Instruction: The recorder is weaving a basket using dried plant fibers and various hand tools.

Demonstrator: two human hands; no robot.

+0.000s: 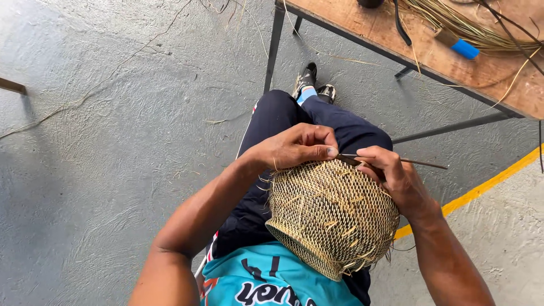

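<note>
Grey concrete floor, left hand [297, 146] pinching woven basket [331, 215] rim, right hand [391, 175] gripping thin stick [416, 162]

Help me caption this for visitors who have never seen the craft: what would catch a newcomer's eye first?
The woven basket on the person's lap, mid-frame, with loose strand ends sticking out. Both hands meet at its top: the left hand pinches the weave, while the right hand holds a thin stick pointing right. At upper right, a wooden table carries a bundle of straw.
</note>
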